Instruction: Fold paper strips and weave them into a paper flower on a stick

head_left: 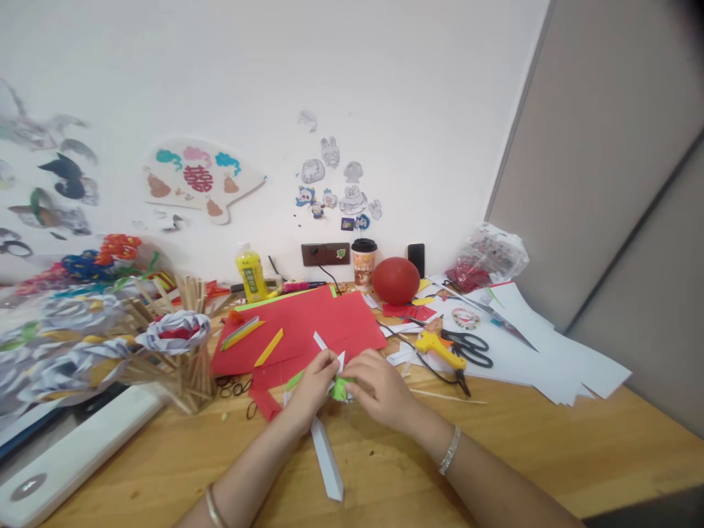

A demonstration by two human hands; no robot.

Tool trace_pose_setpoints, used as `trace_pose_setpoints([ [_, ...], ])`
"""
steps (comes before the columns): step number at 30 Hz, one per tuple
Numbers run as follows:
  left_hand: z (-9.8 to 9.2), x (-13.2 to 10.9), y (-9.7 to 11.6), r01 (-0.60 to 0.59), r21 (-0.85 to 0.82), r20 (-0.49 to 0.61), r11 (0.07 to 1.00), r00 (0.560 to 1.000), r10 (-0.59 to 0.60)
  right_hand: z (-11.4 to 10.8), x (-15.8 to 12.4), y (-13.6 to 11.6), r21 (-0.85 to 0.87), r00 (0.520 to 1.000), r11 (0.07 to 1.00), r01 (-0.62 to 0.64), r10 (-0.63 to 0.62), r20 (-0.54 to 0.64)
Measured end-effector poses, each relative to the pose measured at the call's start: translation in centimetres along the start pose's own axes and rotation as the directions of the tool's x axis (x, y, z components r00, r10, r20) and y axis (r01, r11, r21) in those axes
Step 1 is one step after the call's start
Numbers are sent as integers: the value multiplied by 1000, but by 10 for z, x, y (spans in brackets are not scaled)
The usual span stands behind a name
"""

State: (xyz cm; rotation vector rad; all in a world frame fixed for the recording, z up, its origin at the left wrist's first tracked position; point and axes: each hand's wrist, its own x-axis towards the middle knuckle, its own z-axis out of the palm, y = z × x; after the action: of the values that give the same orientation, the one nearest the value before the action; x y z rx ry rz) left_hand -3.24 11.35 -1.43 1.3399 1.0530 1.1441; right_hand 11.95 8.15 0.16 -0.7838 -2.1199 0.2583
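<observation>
My left hand [316, 383] and my right hand [380, 387] meet over the front middle of the table. Between their fingers is a small folded piece of green and white paper [339, 391], partly covered by the fingertips. Both hands are closed on it, the right pinching its right side. A long folded white paper strip [328, 460] runs from under my left hand toward the table's front; whether it is joined to the held piece is hidden. Just behind the hands lie red paper sheets [313, 312] with a yellow paper strip [269, 347] on top.
Right of my hands lie a yellow glue gun [441, 349], black-handled scissors [470, 349] and white paper [528, 337]. A red balloon [396, 280], lidded cup [364, 265] and yellow bottle [251, 276] line the wall. Paper flowers [174, 331] and a white device [82, 455] occupy the left.
</observation>
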Motion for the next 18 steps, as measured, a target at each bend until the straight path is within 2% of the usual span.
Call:
trace_pose_setpoints([
  [5,-1,4,-3,-3,-9,-13,1000,1000,3,4,-1,-3,-52,997,996,-69,66,-48],
  [11,0,2,-1,8,0,-66,1000,998,-8,5,-3,-6,-76,999,996,38,-40,-23],
  [16,-1,2,0,-31,-29,-68,999,997,29,5,-3,-8,-38,995,997,-62,59,-74],
  [18,-1,1,2,-39,-38,-83,999,996,35,6,-3,-10,-50,998,998,-43,40,-58],
])
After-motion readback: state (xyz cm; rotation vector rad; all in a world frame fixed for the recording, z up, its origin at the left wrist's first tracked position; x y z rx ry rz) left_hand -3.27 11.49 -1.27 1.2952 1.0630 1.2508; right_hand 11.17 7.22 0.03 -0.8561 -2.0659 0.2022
